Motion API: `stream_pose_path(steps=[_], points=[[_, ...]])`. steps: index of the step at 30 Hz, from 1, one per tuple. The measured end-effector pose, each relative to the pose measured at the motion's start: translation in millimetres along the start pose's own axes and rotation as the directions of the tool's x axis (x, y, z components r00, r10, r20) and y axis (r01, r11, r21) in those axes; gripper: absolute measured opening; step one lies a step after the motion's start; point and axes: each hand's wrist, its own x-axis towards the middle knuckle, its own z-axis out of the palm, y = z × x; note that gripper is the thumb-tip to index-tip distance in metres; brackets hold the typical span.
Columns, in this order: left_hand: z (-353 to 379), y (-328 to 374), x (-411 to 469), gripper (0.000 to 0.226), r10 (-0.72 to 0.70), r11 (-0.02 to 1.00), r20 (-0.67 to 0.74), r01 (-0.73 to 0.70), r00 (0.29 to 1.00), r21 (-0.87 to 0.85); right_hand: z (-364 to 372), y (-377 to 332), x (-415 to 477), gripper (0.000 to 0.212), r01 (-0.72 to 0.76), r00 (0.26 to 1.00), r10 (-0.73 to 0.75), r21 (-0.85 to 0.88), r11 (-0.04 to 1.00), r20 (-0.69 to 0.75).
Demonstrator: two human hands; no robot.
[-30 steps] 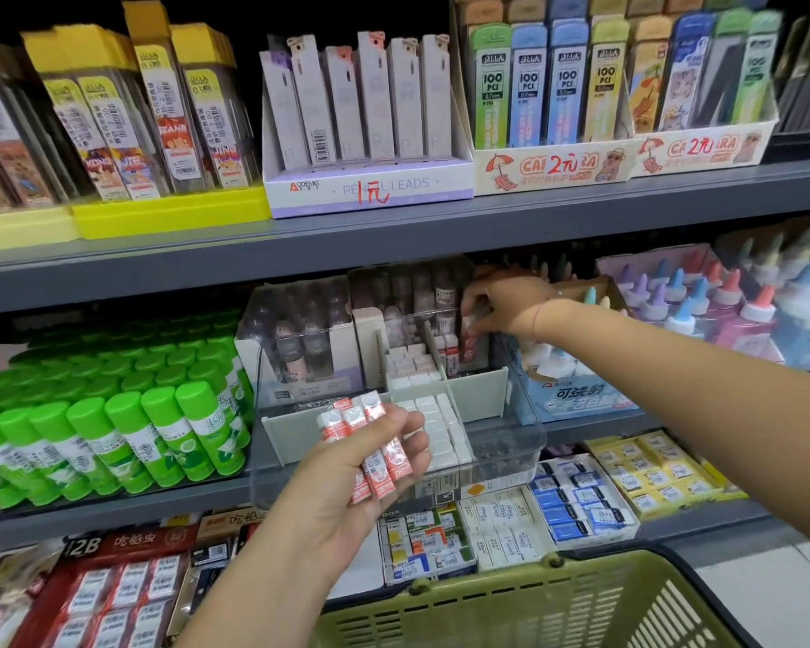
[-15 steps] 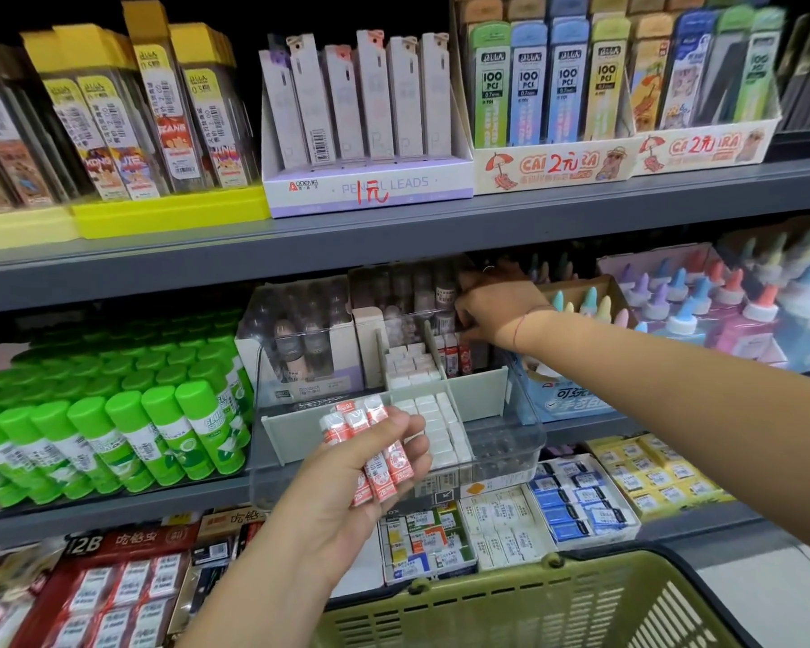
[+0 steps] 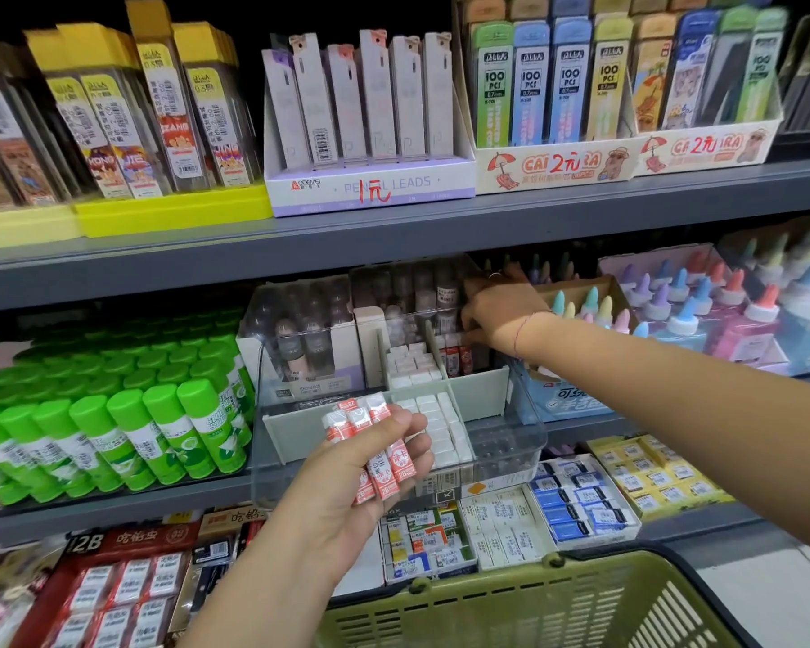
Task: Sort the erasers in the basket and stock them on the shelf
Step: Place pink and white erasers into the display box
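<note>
Shelf [image 3: 394, 245] ahead, red erasers [image 3: 396, 463] lie pinched between left hand [image 3: 347, 498] thumb and fingers [image 3: 420, 453].

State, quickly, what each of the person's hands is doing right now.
Left hand: holds a bunch of red-and-white erasers.
Right hand: fingers at the shelved red erasers; grip cannot be told.

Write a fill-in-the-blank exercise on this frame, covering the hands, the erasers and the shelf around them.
1. The left hand grips a bunch of red-and-white erasers; the right hand reaches into the clear bin on the ____ shelf.
2. The glue sticks left of the bin have ____ caps.
3. The loose erasers in the bin's centre lane are plain ____.
4. The basket lies at the ____ edge of the view.

Missing words: middle, green, white, bottom.
</note>
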Motion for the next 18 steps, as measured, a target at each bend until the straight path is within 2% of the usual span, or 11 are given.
stream_pose_path(steps=[3,6,9,18], points=[[0.2,-0.5,0.6,0.042,-0.003,1.0,0.001,0.003,1.0,-0.006,0.0,0.4,-1.2,0.029,0.008,1.0,-0.008,0.001,1.0,-0.016],[-0.2,-0.2,1.4,0.044,-0.003,1.0,-0.001,0.003,1.0,-0.011,0.6,2.4,-2.9,0.021,0.015,0.998,-0.009,0.118,0.993,-0.057],[-0.7,-0.4,2.0,0.045,-0.004,1.0,-0.003,0.004,1.0,-0.012,-0.3,2.9,-4.1,0.018,0.019,0.999,-0.012,0.189,0.982,-0.038],[-0.9,-0.2,0.8,0.049,-0.001,1.0,-0.001,0.001,1.0,-0.013,-3.1,2.7,-0.4,0.014,-0.012,0.999,0.004,0.154,0.988,0.054]])
